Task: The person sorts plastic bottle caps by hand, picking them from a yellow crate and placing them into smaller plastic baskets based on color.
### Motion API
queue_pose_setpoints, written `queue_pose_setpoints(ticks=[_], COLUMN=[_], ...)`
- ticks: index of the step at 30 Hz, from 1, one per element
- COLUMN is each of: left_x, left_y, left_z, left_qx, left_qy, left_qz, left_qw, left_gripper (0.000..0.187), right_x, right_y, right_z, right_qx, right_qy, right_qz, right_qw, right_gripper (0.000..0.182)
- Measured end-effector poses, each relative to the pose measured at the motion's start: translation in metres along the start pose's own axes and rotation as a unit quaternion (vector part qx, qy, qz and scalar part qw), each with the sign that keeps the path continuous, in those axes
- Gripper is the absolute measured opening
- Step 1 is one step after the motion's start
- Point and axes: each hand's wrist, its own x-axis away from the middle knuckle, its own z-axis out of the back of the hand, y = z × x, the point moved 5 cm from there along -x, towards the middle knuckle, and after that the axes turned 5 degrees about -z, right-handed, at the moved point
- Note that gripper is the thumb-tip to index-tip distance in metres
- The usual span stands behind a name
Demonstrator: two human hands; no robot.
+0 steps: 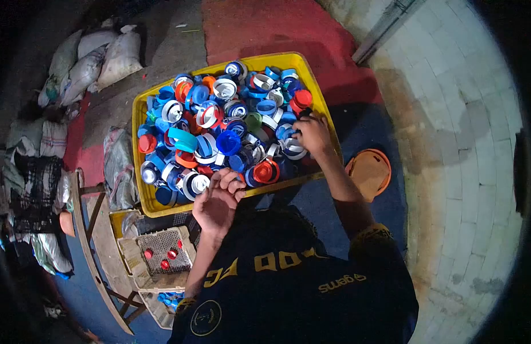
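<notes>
A yellow tray (242, 203) is heaped with plastic bottle caps and lids in blue, white, red, orange and teal. My left hand (217, 200) is at the tray's near edge, palm turned up. Its fingers are loosely bent and apart, and nothing shows in them. Over the right side of the heap, my right hand (312, 135) has its fingers bent down onto a blue lid (285, 132). Its fingertips are partly hidden. A white ring-shaped lid (293, 150) lies just below that hand, and a red lid (301, 100) above it.
At lower left, a beige plastic crate (136, 266) holds several red caps, with blue pieces (171, 299) in another container below. A wooden frame (96, 252) stands left of it. Filled sacks (119, 57) lie at upper left. An orange round container (370, 173) sits right, near the pale wall (454, 172).
</notes>
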Motion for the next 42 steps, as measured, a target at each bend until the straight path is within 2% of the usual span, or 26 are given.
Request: queue_pose_setpoints(ticks=[3,4,8,11,12,14,17,19,20,22,25,26,27,28,29,30,33,36,40,42], left_x=[-0.003,-0.004,-0.006,-0.013,-0.015,-0.021,-0.028,-0.031,-0.031,-0.027,-0.02,-0.016,-0.013,-0.01,-0.006,-0.004,0.0,0.003,0.004,0.005], left_y=[-0.007,-0.009,-0.008,-0.012,-0.014,-0.016,-0.02,-0.013,-0.008,-0.005,0.0,0.003,0.006,0.01,0.014,0.018,0.026,0.031,0.032,0.034], left_z=[-0.004,-0.006,-0.012,-0.014,-0.025,-0.05,-0.056,-0.06,-0.064,-0.048,-0.038,-0.033,-0.027,-0.023,-0.023,-0.025,-0.021,-0.021,-0.015,-0.013], left_qx=[-0.007,-0.004,-0.055,-0.067,-0.021,0.011,0.066,0.081,0.104,0.161,0.21,0.208,0.205,0.202,0.201,0.201,0.2,0.188,0.191,0.184], left_qy=[0.021,0.024,0.027,0.037,0.024,0.023,0.032,0.047,0.086,0.085,0.108,0.123,0.139,0.148,0.149,0.15,0.132,0.113,0.132,0.142], left_qz=[0.001,0.004,0.016,0.062,0.085,0.089,0.08,0.063,0.047,0.044,0.023,0.013,0.003,-0.007,-0.007,-0.008,-0.017,-0.024,-0.018,-0.037], left_qw=[1.0,1.0,0.998,0.995,0.996,0.996,0.994,0.994,0.99,0.982,0.972,0.97,0.969,0.968,0.968,0.968,0.971,0.975,0.972,0.972], left_gripper=[0.067,0.065,0.059,0.056,0.057,0.056,0.057,0.057,0.057,0.058,0.054,0.054,0.054,0.056,0.056,0.056,0.058,0.059,0.057,0.055], right_x=[-0.006,-0.006,0.005,0.015,0.019,0.029,0.047,0.056,0.057,0.057,0.037,0.03,0.019,0.0,-0.022,-0.033,-0.055,-0.06,-0.051,-0.041], right_y=[0.008,0.008,0.007,-0.022,-0.038,-0.073,-0.128,-0.153,-0.161,-0.175,-0.17,-0.157,-0.14,-0.13,-0.114,-0.093,-0.062,-0.061,-0.067,-0.069], right_z=[-0.01,-0.003,0.016,0.054,0.065,0.074,0.085,0.085,0.089,0.097,0.106,0.1,0.076,0.074,0.059,0.038,0.005,-0.007,0.005,0.02], right_qx=[-0.058,-0.08,-0.216,-0.266,-0.289,-0.333,-0.319,-0.351,-0.326,-0.272,-0.438,-0.434,-0.499,-0.422,-0.361,-0.228,-0.04,-0.015,-0.042,-0.167], right_qy=[-0.016,0.019,0.088,0.149,0.159,0.143,0.205,0.161,0.147,0.12,-0.02,-0.006,-0.021,0.055,0.06,0.103,0.062,0.005,0.088,0.123], right_qz=[-0.033,0.002,-0.036,-0.031,-0.066,-0.065,0.073,0.099,0.14,0.222,0.226,0.212,0.111,0.076,0.046,0.025,-0.02,-0.033,-0.016,-0.028], right_qw=[0.998,0.997,0.972,0.952,0.942,0.93,0.922,0.917,0.923,0.928,0.87,0.876,0.859,0.902,0.929,0.968,0.997,0.999,0.995,0.978], right_gripper=[0.012,0.016,0.018,0.017,0.018,0.017,0.018,0.019,0.019,0.019,0.016,0.015,0.014,0.015,0.019,0.025,0.025,0.023,0.021,0.021])
